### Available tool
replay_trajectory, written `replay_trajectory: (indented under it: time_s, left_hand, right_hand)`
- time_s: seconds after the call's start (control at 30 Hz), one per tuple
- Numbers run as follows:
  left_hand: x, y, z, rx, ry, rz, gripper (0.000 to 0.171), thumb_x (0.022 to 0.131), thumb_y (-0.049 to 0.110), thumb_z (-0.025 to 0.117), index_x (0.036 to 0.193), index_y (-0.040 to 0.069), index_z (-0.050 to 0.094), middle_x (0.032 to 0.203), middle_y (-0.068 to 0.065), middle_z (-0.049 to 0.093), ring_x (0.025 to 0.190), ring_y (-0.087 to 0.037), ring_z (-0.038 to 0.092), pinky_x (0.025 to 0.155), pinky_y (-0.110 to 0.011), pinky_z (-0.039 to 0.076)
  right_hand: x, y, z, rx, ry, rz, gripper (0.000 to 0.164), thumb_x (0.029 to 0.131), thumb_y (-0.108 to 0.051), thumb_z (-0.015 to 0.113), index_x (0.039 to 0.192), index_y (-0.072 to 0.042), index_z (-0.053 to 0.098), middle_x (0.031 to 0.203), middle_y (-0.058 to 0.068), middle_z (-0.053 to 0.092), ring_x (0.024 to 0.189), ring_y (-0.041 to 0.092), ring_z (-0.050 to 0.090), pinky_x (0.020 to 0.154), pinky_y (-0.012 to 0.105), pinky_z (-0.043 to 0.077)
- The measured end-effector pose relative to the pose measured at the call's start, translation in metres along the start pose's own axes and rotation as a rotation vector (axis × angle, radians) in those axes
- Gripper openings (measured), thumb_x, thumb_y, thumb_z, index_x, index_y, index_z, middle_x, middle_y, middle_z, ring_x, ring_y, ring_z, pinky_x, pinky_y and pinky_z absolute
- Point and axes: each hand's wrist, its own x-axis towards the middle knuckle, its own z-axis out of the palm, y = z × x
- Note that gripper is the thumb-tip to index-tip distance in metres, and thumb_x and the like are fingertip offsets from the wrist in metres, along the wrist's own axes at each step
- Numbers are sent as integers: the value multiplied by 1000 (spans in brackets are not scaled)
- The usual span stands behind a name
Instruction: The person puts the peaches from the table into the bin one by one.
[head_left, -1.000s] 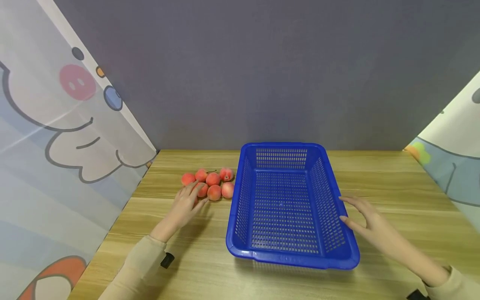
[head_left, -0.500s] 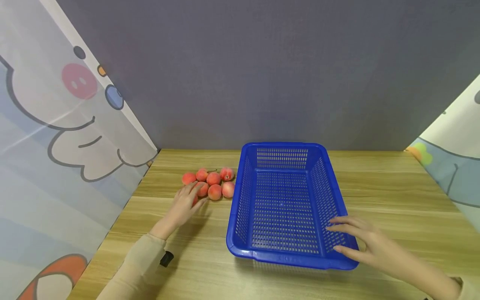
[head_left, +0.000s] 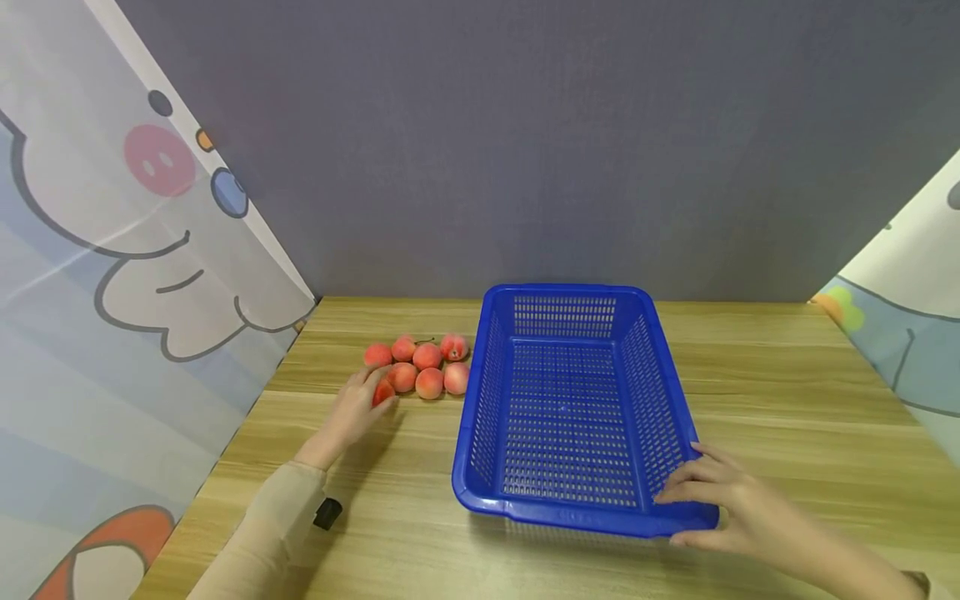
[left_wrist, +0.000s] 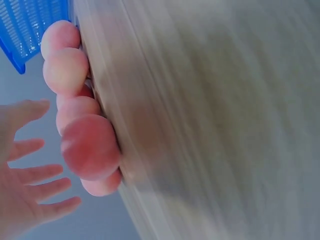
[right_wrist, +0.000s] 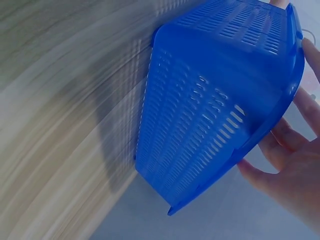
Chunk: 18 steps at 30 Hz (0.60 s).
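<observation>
Several red-orange peaches (head_left: 428,382) lie grouped on the wooden table, left of a blue perforated plastic basket (head_left: 570,518). My left hand (head_left: 348,417) hovers at the group's near left side, its spread fingers behind the nearest peach (head_left: 383,392). In the left wrist view those fingers stay loosely extended beside that peach (left_wrist: 90,147), holding nothing. At the basket's near right corner, my right hand (head_left: 738,504) grips the rim. The right wrist view has its thumb (right_wrist: 257,175) at the outer side of the rim, with the fingers reaching over to the inside.
The wooden table (head_left: 795,375) runs back to a dark grey wall panel (head_left: 570,150). Cartoon-printed curtains hang on the left (head_left: 90,333) and right. The basket's left rim stands close beside the rightmost peaches.
My right hand has moved from the basket's right rim toward me to its near right corner and taken hold there. The left hand has drawn back slightly leftward, uncovering the nearest peach more.
</observation>
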Motion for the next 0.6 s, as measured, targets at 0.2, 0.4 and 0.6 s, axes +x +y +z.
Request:
replay_trajectory:
  time_s: [0.2, 0.4, 0.6]
  left_hand:
    - [-3, -6, 0, -52, -17, -47, 52, 72, 9, 72, 115, -10, 50, 116, -30, 47, 104, -43, 47, 85, -52, 39]
    - [-4, -10, 2, -75, -24, -54, 46, 70, 7, 73, 108, -9, 54, 110, -27, 50, 99, -40, 51, 82, -49, 42]
    - [-5, -12, 3, -71, -50, -64, 43, 70, 5, 72, 108, -8, 55, 106, -25, 50, 92, -37, 55, 76, -47, 46]
  right_hand:
    - [-2, -2, 1, 31, -5, 10, 20, 71, -34, 70, 83, -19, 66, 82, -10, 59, 81, 8, 53, 105, 21, 13]
    - [-2, -5, 1, 19, -1, -14, 18, 77, -34, 64, 84, -18, 67, 81, -13, 61, 79, 6, 55, 105, 24, 13]
    - [-1, -7, 1, -5, -4, -22, 20, 82, -36, 58, 85, -18, 67, 82, -15, 62, 80, 4, 55, 106, 25, 14]
